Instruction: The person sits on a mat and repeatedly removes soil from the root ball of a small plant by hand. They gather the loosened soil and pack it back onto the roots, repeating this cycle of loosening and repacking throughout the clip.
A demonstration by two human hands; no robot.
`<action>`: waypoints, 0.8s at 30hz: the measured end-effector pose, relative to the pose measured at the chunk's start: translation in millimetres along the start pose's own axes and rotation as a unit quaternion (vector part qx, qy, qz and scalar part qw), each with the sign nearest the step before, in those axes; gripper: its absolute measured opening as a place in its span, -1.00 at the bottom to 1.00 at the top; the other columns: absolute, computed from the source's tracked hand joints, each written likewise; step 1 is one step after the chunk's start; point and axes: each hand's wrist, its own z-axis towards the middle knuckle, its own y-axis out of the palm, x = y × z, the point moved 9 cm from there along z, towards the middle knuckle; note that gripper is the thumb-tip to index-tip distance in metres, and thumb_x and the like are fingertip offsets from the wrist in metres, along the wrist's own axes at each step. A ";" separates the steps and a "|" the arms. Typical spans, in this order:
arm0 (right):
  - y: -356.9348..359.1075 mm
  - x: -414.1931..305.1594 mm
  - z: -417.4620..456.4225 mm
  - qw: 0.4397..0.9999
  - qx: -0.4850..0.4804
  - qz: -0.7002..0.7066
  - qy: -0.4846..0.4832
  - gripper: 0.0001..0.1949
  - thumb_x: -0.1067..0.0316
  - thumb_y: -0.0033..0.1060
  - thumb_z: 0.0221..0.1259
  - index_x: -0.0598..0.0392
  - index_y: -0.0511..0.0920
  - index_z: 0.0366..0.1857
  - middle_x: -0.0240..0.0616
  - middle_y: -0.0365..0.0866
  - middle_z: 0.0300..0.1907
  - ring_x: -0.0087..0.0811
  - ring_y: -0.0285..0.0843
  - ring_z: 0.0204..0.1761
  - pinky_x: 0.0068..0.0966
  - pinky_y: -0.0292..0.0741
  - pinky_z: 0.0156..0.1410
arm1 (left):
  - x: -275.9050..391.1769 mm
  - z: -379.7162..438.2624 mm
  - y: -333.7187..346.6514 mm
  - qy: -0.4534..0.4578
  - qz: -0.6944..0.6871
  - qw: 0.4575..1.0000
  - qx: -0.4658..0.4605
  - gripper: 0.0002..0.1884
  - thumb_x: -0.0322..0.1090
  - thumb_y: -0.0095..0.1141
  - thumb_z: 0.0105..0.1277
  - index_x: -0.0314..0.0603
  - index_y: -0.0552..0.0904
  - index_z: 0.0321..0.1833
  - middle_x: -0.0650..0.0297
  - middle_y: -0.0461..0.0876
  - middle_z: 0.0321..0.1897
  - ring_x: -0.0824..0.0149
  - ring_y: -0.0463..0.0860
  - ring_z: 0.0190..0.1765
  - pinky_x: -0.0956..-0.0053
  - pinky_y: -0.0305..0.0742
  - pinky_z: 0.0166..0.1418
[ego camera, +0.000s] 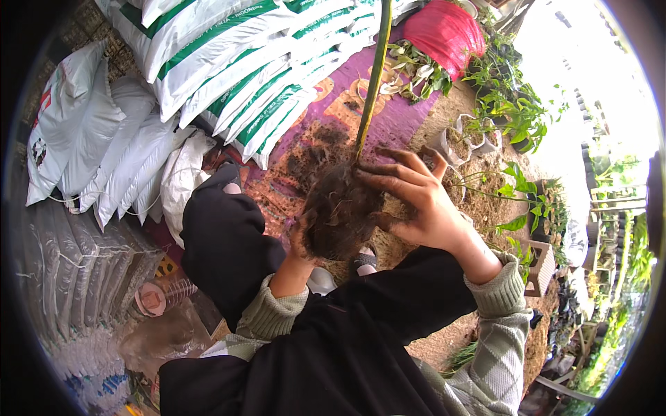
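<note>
A brown, fibrous root ball (341, 210) of a potted-type plant is held up in front of me. One long green stem or leaf with yellowish edges (375, 78) rises from its top and runs out of the upper frame edge. My left hand (299, 242) supports the ball from its lower left side, its fingers mostly hidden by the roots. My right hand (419, 197), soiled at the fingertips, spreads over the right side; its fingers touch near the stem's base and the thumb presses lower down. Loose dark soil (317, 148) lies on a purple printed sheet (343, 114) beyond.
White and green plastic sacks (229, 62) are stacked ahead to the left, with white sacks (104, 135) beside them. Clear plastic bundles (78, 260) and a clear plastic bottle (161, 299) lie left. A red sack (445, 36), leafy plants (512, 93) and a pierced block (539, 268) stand right.
</note>
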 end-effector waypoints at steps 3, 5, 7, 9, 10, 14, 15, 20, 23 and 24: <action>-11.3 1.2 0.5 0.999 0.036 0.000 0.001 -0.56 0.20 0.35 0.00 -0.09 0.60 0.06 -0.42 0.61 0.05 -0.16 0.33 0.26 -0.01 -0.04 0.36 | -1.5 -3.0 -2.3 -0.007 -0.011 1.000 0.007 -0.29 0.04 -0.03 0.35 -0.22 0.18 0.44 0.01 0.33 0.33 0.05 0.43 0.31 0.07 0.39 0.34; -22.6 13.5 -4.3 0.992 0.107 0.051 0.042 -0.60 0.23 0.34 0.00 -0.08 0.63 0.02 -0.41 0.61 0.04 -0.17 0.35 0.22 -0.07 -0.01 0.36 | -2.4 -3.2 -3.8 -0.011 -0.017 1.000 0.010 -0.29 0.05 -0.04 0.35 -0.22 0.18 0.45 0.01 0.33 0.34 0.04 0.42 0.32 0.06 0.38 0.35; -16.2 8.0 -3.1 0.998 0.062 0.012 0.029 -0.61 0.27 0.35 -0.04 -0.11 0.66 -0.02 -0.38 0.56 0.06 -0.20 0.34 0.18 -0.09 0.03 0.33 | -1.7 -2.5 -5.3 -0.015 -0.025 0.999 0.014 -0.28 0.07 -0.05 0.35 -0.22 0.18 0.45 0.01 0.32 0.34 0.03 0.42 0.32 0.05 0.37 0.36; -6.9 5.6 -4.5 0.998 0.047 0.023 0.020 -0.62 0.29 0.37 -0.07 -0.13 0.67 -0.05 -0.36 0.54 0.07 -0.22 0.34 0.17 -0.16 0.05 0.31 | -4.0 -7.0 -7.8 -0.017 -0.033 0.999 0.024 -0.28 0.08 -0.06 0.35 -0.22 0.18 0.45 0.00 0.32 0.35 0.03 0.41 0.33 0.04 0.36 0.36; -12.9 9.4 -4.4 0.994 0.070 0.073 0.030 -0.61 0.27 0.38 -0.08 -0.15 0.68 -0.05 -0.33 0.51 0.09 -0.23 0.34 0.18 -0.09 0.02 0.32 | -3.9 -8.9 -9.6 -0.020 -0.037 0.999 0.031 -0.28 0.08 -0.06 0.35 -0.22 0.18 0.45 0.00 0.31 0.35 0.03 0.40 0.33 0.03 0.36 0.36; -9.4 -2.9 -5.1 1.000 0.011 -0.005 0.006 -0.56 0.23 0.33 -0.07 -0.12 0.66 0.02 -0.16 0.43 0.22 -0.10 0.30 0.26 -0.13 0.02 0.40 | -5.8 -11.7 -14.3 -0.028 -0.064 0.996 0.057 -0.27 0.11 -0.08 0.35 -0.22 0.18 0.45 -0.01 0.30 0.36 0.01 0.39 0.34 0.01 0.34 0.38; -9.2 -6.2 -5.1 1.000 0.017 -0.010 0.003 -0.56 0.23 0.34 -0.08 -0.12 0.67 0.01 -0.15 0.42 0.24 -0.09 0.29 0.27 -0.12 0.02 0.40 | -4.2 -10.2 -7.9 -0.020 -0.047 0.998 0.033 -0.26 0.14 -0.10 0.34 -0.21 0.18 0.45 -0.01 0.29 0.37 0.00 0.37 0.36 -0.01 0.32 0.39; 3.3 -9.7 -8.3 1.000 0.008 -0.005 -0.012 -0.57 0.17 0.36 -0.09 -0.17 0.67 0.00 -0.21 0.42 0.27 -0.04 0.26 0.30 -0.08 0.00 0.40 | -9.6 -7.4 -12.9 -0.035 -0.106 0.992 0.051 -0.20 0.22 -0.12 0.31 -0.21 0.16 0.46 -0.04 0.26 0.38 -0.05 0.32 0.38 -0.07 0.26 0.41; -12.1 -14.9 -7.2 0.997 0.048 -0.064 -0.011 -0.57 0.14 0.35 -0.08 -0.18 0.68 0.00 -0.24 0.44 0.26 -0.04 0.27 0.29 -0.09 -0.01 0.39 | -1.1 -5.0 -1.7 0.015 -0.053 0.998 0.024 -0.19 0.23 -0.13 0.31 -0.19 0.16 0.47 -0.02 0.26 0.39 -0.05 0.34 0.38 -0.09 0.24 0.42; -17.9 -13.9 -6.5 0.997 0.066 -0.030 -0.008 -0.57 0.12 0.33 -0.09 -0.17 0.68 -0.01 -0.25 0.46 0.24 -0.04 0.29 0.28 -0.10 -0.02 0.39 | -2.7 -4.3 -0.1 0.005 -0.070 0.997 0.028 -0.20 0.23 -0.13 0.32 -0.18 0.16 0.47 -0.01 0.25 0.39 -0.04 0.34 0.38 -0.09 0.24 0.42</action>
